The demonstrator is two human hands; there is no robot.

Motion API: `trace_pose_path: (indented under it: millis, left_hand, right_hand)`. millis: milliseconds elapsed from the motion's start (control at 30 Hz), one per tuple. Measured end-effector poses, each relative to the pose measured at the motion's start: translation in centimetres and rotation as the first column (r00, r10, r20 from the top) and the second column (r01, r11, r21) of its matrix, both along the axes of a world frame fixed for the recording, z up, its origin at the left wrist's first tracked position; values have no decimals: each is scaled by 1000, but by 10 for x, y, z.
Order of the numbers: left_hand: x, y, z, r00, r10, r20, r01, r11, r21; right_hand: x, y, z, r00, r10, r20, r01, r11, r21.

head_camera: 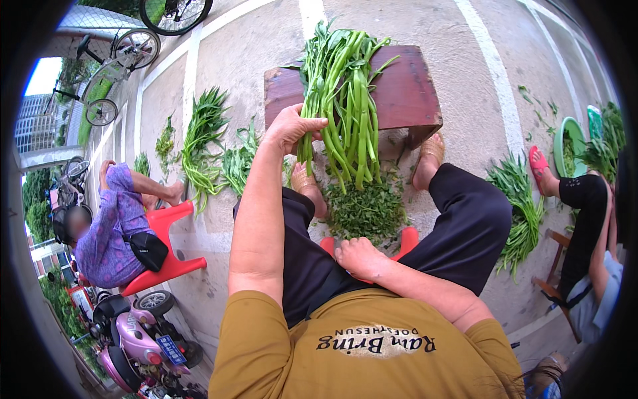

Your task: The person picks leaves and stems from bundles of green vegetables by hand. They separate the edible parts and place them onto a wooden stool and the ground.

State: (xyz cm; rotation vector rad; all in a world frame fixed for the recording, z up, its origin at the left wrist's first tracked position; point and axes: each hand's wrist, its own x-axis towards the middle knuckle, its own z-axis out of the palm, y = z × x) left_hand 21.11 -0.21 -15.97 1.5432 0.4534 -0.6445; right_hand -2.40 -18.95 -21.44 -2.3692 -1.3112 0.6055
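A thick bunch of leafy green stems, seemingly water spinach, lies across a low dark-red wooden stool. Its leaves point away from me and its cut ends hang over the near edge. My left hand grips stems at the left side of the bunch, thumb on top; the other fingers are partly hidden. My right hand rests in my lap with its fingers curled in, and nothing shows in it. On the ground between my feet is a heap of chopped or plucked green leaves, just below the stem ends.
More green bunches lie left and right. A person sits left on a red plastic stool; another sits right near a green basin. A pink scooter and a bicycle stand at left.
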Motion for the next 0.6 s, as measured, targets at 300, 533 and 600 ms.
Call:
trace_pose_path:
  millis: [300,533,600]
  left_hand:
    - [-15,-2,-8,994,-100,34,94,983,157]
    - [-13,1,-4,999,-54,-7,54,987,154]
    - [-11,5,1,1000,3,-4,-3,995,100]
  right_hand:
    - [0,2,-2,999,-33,14,33,999,-5]
    - [1,0,0,999,-21,33,21,1000,11]
    - [0,0,-1,999,-29,40,29,999,14]
